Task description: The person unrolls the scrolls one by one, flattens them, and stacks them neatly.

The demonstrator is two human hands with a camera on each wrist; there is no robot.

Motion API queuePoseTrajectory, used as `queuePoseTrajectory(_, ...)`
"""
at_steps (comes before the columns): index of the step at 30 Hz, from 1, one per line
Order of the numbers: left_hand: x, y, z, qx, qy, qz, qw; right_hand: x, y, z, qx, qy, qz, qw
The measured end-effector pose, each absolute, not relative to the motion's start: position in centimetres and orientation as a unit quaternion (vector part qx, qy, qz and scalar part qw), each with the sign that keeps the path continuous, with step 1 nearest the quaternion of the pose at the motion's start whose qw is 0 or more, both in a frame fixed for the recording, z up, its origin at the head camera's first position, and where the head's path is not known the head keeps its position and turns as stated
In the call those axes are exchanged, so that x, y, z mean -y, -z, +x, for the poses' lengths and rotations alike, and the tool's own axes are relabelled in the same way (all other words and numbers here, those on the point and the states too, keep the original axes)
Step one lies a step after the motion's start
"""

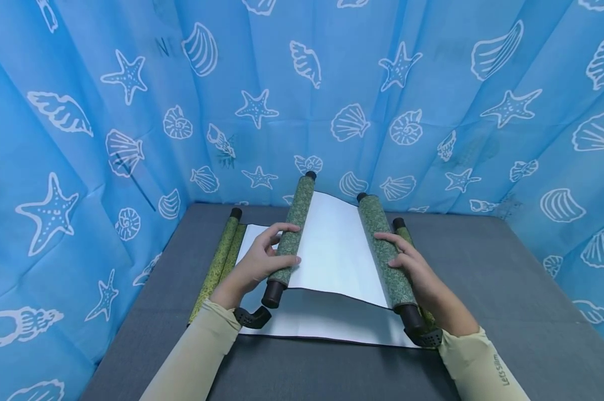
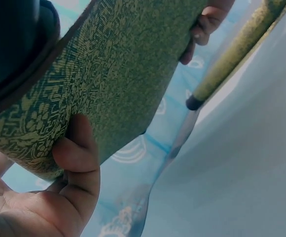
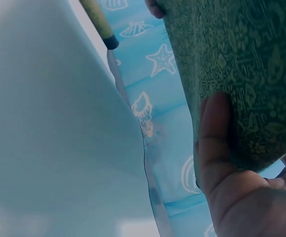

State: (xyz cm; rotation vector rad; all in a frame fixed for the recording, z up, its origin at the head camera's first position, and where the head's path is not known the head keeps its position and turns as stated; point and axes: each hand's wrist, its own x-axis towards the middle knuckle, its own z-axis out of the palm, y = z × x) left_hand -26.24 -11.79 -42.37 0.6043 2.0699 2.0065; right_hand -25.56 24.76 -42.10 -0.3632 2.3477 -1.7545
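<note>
A green patterned scroll is held up partly unrolled, its white sheet (image 1: 337,245) between two rolls with black end knobs. My left hand (image 1: 259,259) grips the left roll (image 1: 298,214), fingers over the far part and thumb on the near part. On the right roll (image 1: 374,217), my right hand (image 1: 419,273) grips in a similar way. The left wrist view shows the scroll's patterned back (image 2: 128,84) above the left fingers (image 2: 79,158). In the right wrist view, the right thumb (image 3: 214,128) presses against the green roll (image 3: 256,59).
Beneath the raised scroll, a yellow-green scroll lies spread on the grey table (image 1: 482,267). Its left roll (image 1: 214,270) and right roll (image 1: 401,225) flank a white sheet (image 1: 327,320). A blue curtain (image 1: 352,67) with shells and starfish hangs behind and along both sides.
</note>
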Motion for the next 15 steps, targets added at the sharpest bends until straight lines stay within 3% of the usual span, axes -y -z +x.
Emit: queuePoseTrajectory(15, 11.76, 42.35, -26.43, -0.708, -0.672, 0.202, 0.087, -24.9, 42.33, -25.23, -0.797, 0.582, -0.147, 0.061)
